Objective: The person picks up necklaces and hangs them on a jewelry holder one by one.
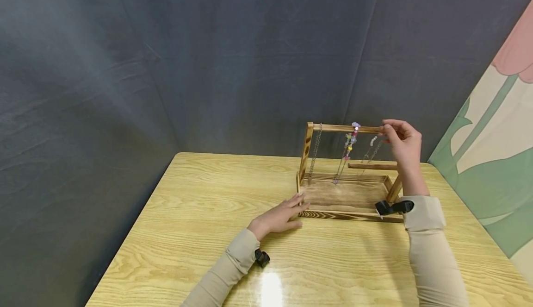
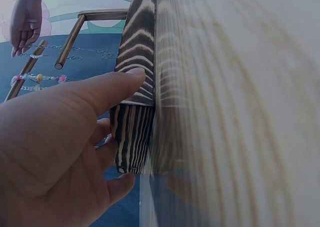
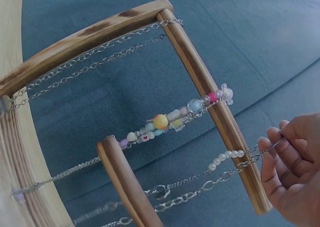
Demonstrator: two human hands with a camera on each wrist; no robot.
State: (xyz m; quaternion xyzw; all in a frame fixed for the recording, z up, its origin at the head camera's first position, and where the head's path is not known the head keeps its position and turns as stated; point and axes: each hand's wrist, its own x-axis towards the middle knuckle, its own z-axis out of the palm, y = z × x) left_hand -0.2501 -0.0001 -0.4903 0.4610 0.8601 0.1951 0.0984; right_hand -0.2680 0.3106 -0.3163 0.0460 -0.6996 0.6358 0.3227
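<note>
A wooden jewelry stand (image 1: 309, 147) has an upper bar, a shorter lower bar (image 1: 370, 166) and a tray base (image 1: 350, 215). At the upper bar's free end, my right hand (image 3: 297, 172) pinches the thin chain of a silver necklace with small white pearl beads (image 3: 225, 159), which hangs over that bar. Further along it hangs a necklace of colourful beads (image 3: 160, 122), and near the post a plain silver chain necklace (image 1: 316, 146). My left hand (image 1: 276, 218) holds the tray's front left corner, its thumb (image 2: 117, 87) on the dark-grained front wall and fingers round the side.
The stand sits on a light wooden table (image 1: 216, 186), toward its far right. Behind it hangs a dark blue-grey curtain (image 1: 250, 66). A panel with painted flowers and leaves (image 1: 495, 177) borders the table on the right.
</note>
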